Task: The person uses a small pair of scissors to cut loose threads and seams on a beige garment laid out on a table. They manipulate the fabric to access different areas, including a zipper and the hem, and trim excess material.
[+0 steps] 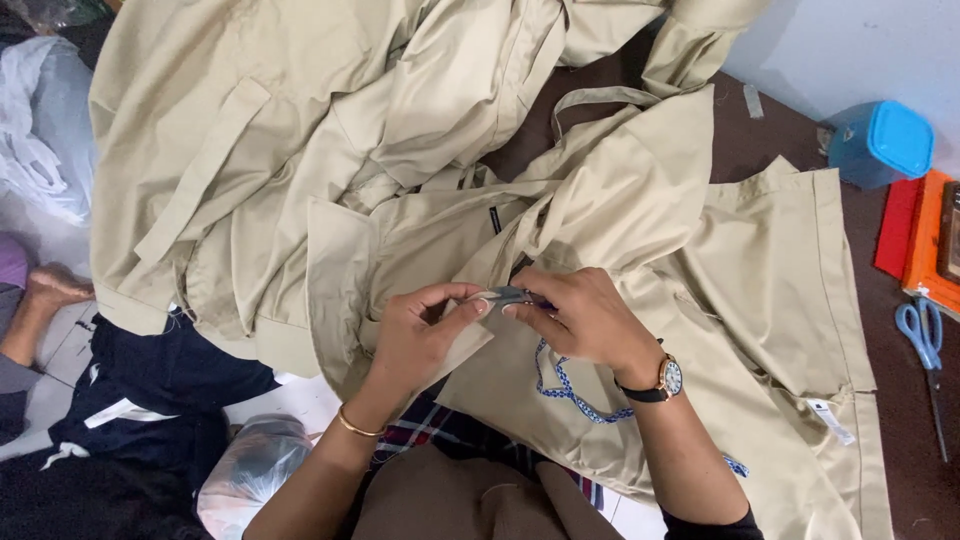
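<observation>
A dark brown table (pixel 760 140) fills the right of the frame. Beige garments (pixel 330 150) spread over most of it. Along its right edge lie a blue lidded box (pixel 880 142), red and orange sheets (pixel 912 232), and blue-handled scissors (pixel 925 345).

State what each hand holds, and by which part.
Both hands, left hand and right hand, pinch one small fold of beige cloth at its edge, fingertips meeting; possibly a small grey item there, unclear.

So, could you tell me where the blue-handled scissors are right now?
The scissors lie at the far right of the head view, on the dark table, below the orange pad.
</observation>
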